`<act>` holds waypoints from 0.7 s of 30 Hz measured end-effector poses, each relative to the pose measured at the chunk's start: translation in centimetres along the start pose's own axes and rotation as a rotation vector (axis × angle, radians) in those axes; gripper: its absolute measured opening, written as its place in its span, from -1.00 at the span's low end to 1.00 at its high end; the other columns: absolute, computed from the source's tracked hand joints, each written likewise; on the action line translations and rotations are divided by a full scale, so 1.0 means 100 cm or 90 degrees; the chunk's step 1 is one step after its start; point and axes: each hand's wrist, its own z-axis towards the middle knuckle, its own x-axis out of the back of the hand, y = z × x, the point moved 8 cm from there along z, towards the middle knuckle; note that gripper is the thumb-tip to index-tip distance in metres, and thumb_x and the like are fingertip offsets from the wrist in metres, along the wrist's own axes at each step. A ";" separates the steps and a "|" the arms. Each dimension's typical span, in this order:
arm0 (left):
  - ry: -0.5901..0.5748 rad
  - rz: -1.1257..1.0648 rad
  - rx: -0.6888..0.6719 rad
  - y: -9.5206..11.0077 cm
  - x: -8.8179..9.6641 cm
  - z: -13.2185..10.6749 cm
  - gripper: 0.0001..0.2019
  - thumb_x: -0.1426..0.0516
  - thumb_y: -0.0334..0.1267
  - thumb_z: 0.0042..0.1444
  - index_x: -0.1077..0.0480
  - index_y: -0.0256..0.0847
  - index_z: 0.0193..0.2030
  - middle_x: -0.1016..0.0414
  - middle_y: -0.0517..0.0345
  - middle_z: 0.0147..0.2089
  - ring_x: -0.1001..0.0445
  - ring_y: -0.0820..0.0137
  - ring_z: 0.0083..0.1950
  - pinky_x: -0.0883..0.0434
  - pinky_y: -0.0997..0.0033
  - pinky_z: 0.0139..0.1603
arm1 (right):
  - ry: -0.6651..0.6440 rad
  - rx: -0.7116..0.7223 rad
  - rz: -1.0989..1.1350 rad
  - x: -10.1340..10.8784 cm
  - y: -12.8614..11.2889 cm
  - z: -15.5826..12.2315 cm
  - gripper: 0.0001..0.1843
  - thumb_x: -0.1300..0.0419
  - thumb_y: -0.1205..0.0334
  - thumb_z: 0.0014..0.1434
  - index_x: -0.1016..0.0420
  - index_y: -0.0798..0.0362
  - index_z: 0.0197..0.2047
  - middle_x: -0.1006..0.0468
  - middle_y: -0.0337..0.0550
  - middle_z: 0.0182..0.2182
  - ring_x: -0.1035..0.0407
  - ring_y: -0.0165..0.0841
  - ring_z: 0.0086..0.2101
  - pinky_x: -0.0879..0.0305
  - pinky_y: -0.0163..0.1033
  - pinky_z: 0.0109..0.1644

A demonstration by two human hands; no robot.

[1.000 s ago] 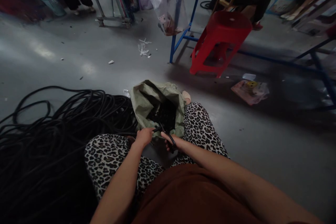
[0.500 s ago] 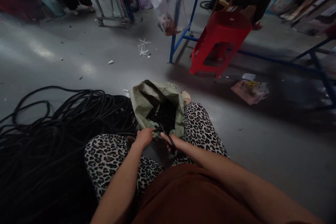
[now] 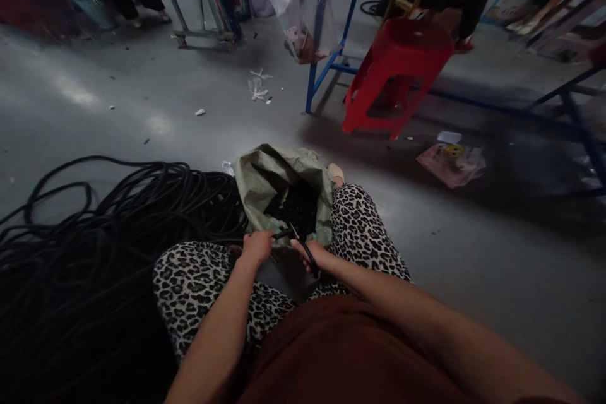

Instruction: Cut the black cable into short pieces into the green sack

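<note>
My left hand is closed around a black cord, whose end sticks out to the right over the near rim of a green woven sack. In my right hand is a pair of scissors with dark handles; the blades point up and left, close to the cord's end. Dark pieces lie inside the sack, too dim to make out singly. The sack stands between my knees with its mouth open. To the left, a large heap of black cord lies in loops on the floor.
A red plastic stool stands ahead to the right by a blue metal frame. A clear plastic bag hangs from the frame. A wheeled rack and people's legs are further back. Litter and a pink packet lie on the floor.
My left hand has shifted slightly left, with more cord showing between it and the scissors. The right hand and scissors have moved very little.
</note>
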 end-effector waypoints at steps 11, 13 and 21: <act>-0.023 0.007 0.000 0.001 -0.007 0.005 -0.66 0.03 -0.25 0.19 -0.41 -0.02 0.04 -0.51 0.02 -0.02 -0.41 0.21 0.07 -0.25 0.19 0.04 | 0.009 -0.024 -0.039 0.002 0.006 0.001 -0.52 -0.09 -0.15 0.16 -0.24 0.09 -0.54 -0.18 -0.32 -0.79 -0.11 -0.48 -0.80 -0.13 -0.38 -0.76; -0.026 0.010 -0.004 0.002 -0.009 0.005 -0.67 0.04 -0.25 0.19 -0.41 -0.02 0.04 -0.51 0.02 -0.02 -0.41 0.21 0.07 -0.24 0.19 0.05 | 0.008 -0.028 -0.044 0.002 0.007 0.001 -0.55 -0.07 -0.11 0.19 -0.23 0.08 -0.53 -0.16 -0.33 -0.80 -0.09 -0.48 -0.80 -0.12 -0.38 -0.76; -0.018 0.027 -0.004 0.002 -0.013 0.007 -0.68 0.05 -0.25 0.20 -0.40 -0.02 0.03 -0.49 0.04 0.01 -0.39 0.21 0.08 -0.23 0.16 0.06 | 0.008 -0.024 -0.054 0.002 0.008 0.003 -0.59 -0.07 -0.07 0.21 -0.29 0.10 -0.47 -0.16 -0.35 -0.80 -0.10 -0.47 -0.79 -0.15 -0.36 -0.75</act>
